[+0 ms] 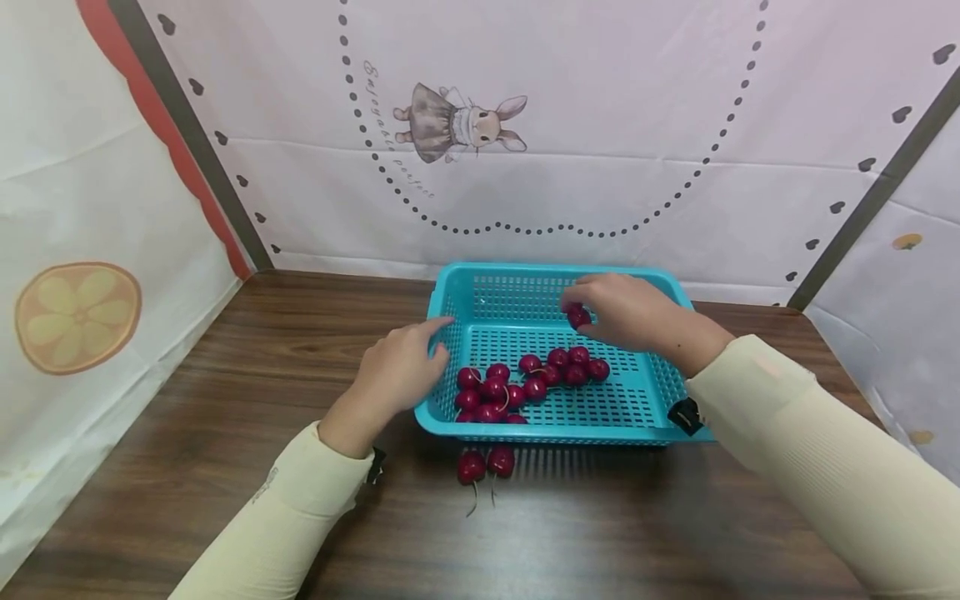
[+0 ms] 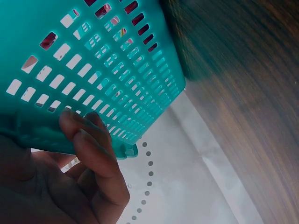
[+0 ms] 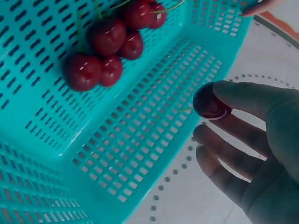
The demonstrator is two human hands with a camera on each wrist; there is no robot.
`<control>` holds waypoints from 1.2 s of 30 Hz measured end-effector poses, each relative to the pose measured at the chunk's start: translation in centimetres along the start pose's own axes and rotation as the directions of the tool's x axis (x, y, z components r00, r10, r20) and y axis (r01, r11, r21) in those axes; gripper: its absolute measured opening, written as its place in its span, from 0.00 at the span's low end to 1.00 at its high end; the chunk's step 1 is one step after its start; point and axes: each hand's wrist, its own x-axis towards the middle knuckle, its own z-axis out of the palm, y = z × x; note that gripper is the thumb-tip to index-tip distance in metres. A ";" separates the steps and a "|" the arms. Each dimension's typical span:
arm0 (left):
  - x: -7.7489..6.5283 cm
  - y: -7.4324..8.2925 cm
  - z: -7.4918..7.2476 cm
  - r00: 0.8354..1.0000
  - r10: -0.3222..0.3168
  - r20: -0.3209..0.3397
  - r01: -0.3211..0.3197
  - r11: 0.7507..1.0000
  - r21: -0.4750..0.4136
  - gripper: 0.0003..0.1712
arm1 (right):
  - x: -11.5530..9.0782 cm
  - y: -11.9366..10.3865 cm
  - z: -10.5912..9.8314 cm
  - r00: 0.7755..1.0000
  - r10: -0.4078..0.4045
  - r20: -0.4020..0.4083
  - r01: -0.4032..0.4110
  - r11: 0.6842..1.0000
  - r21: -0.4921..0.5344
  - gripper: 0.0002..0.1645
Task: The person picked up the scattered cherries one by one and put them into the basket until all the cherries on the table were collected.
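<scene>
A turquoise perforated basket (image 1: pixel 570 431) stands on the table with several dark red cherries (image 1: pixel 575 375) inside, bunched along its left and middle floor. My right hand (image 1: pixel 626 312) is over the basket's back right part and pinches one cherry (image 3: pixel 209 103) between thumb and forefinger, its stem pointing away from the palm. My left hand (image 1: pixel 401 371) grips the basket's left rim; its curled fingers (image 2: pixel 96 154) lie against the outer side just by the rim. Two more cherries (image 1: pixel 472 467) with stems lie on the table in front of the basket.
The brown wood-grain table (image 1: pixel 247 392) runs round the basket. Behind it hangs a white printed cloth (image 1: pixel 600 100) with a rabbit figure and dotted lines, and similar cloth covers both sides. The basket's back wall stands near the cloth.
</scene>
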 end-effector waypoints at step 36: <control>0.0 -0.1 0.2 1.000 -0.011 -0.004 0.011 1.000 0.001 0.30 | 2.8 -1.1 4.1 0.942 0.091 0.324 -0.045 0.988 -0.147 0.20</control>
